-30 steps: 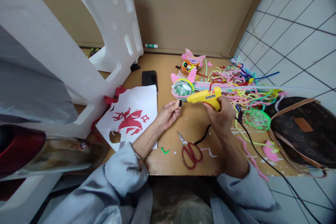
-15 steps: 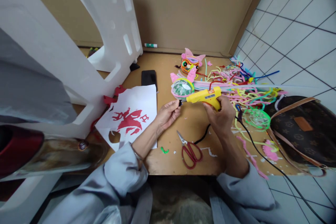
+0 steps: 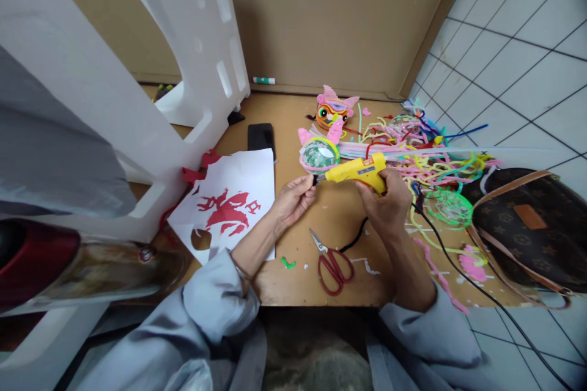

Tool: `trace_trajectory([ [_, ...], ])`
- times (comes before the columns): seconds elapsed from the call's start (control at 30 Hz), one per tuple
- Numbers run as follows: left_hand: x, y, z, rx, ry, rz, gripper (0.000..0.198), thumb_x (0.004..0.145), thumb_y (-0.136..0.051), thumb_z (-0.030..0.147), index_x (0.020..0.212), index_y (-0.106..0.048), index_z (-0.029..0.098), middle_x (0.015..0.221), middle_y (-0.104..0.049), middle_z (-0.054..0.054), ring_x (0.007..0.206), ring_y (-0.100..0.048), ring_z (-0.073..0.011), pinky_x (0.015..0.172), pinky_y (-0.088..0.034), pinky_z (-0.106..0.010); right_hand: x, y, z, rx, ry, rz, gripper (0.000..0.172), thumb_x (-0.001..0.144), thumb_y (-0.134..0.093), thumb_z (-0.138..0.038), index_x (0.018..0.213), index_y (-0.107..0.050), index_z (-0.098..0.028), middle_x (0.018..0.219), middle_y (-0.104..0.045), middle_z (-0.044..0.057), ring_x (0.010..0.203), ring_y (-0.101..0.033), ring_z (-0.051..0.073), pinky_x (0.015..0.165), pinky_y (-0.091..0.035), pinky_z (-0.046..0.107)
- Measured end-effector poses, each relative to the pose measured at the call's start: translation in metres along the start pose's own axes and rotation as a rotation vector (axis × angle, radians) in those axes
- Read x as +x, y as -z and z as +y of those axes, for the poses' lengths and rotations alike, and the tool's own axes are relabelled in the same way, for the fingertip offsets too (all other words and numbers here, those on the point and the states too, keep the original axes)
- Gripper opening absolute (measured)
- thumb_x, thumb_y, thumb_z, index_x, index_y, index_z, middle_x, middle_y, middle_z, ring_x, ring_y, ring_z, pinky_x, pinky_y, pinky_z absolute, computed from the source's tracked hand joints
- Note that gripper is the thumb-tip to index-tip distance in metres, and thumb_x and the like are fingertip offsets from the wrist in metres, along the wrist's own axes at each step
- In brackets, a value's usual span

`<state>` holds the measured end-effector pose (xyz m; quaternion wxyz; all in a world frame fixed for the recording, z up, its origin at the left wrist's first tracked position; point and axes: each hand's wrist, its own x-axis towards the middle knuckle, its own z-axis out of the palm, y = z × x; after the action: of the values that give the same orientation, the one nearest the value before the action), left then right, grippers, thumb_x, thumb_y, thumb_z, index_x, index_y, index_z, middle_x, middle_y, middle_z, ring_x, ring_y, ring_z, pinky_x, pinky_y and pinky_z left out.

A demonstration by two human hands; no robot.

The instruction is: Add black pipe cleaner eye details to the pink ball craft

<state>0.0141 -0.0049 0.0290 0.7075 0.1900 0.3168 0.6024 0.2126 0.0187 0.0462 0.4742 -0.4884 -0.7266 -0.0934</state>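
Observation:
A yellow hot glue gun (image 3: 355, 171) is wrapped in the fingers of my right hand (image 3: 386, 198), its nozzle pointing left. My left hand (image 3: 296, 200) pinches a small black piece (image 3: 315, 179) between thumb and fingertips, right at the nozzle; whether the two touch I cannot tell. Just behind them sits a clear ball with green inside (image 3: 320, 154), edged in yellow and pink, with pink fuzzy ears. Farther back stands a finished-looking animal head (image 3: 333, 111) in orange and pink with big eyes. Red-handled scissors (image 3: 334, 266) lie blades open near the front edge.
White paper with red cutouts (image 3: 247, 171) and a black phone (image 3: 260, 136) lie at left. Colourful pipe cleaners (image 3: 435, 162), a green-rimmed disc (image 3: 449, 206) and a brown handbag (image 3: 527, 226) crowd the right. The gun's black cord (image 3: 463, 275) runs off the table. A glue stick (image 3: 264, 80) lies by the back panel.
Both hands, the glue gun and the black piece keep nearly the same position. The whole view shifts very slightly.

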Motion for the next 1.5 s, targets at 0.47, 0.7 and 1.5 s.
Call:
trace_trajectory([
  [0.47,-0.0014,-0.0018,-0.0001,-0.007,0.027,-0.004,0.026,0.066,-0.082,0.020,0.068,-0.058,0.009,0.057,-0.051,0.003,0.045,-0.041,0.0002,0.042,-0.034,-0.009,-0.0005,-0.0007,-0.0002,0.008,0.002,0.014,0.025,0.077,-0.065,-0.041,0.085,-0.052,-0.021,0.077,-0.061,0.003,0.065,-0.053,0.019,0.059,-0.042,0.031],
  [0.7,-0.0015,-0.0018,-0.0003,-0.007,0.021,-0.020,0.025,0.066,-0.081,0.020,0.066,-0.058,0.009,0.056,-0.050,0.003,0.045,-0.041,0.0001,0.042,-0.034,-0.009,-0.0006,-0.0011,-0.0003,0.002,0.022,0.026,0.024,0.077,-0.066,-0.040,0.084,-0.052,-0.022,0.076,-0.062,0.003,0.064,-0.055,0.018,0.058,-0.042,0.030],
  [1.5,-0.0003,-0.0014,-0.0008,0.006,0.029,0.004,0.027,0.065,-0.082,0.020,0.067,-0.058,0.010,0.056,-0.051,0.004,0.045,-0.040,-0.0001,0.041,-0.032,-0.010,-0.0005,0.0009,-0.0001,-0.006,0.009,0.018,0.024,0.077,-0.066,-0.040,0.086,-0.052,-0.022,0.078,-0.062,0.003,0.067,-0.056,0.019,0.060,-0.043,0.031],
])
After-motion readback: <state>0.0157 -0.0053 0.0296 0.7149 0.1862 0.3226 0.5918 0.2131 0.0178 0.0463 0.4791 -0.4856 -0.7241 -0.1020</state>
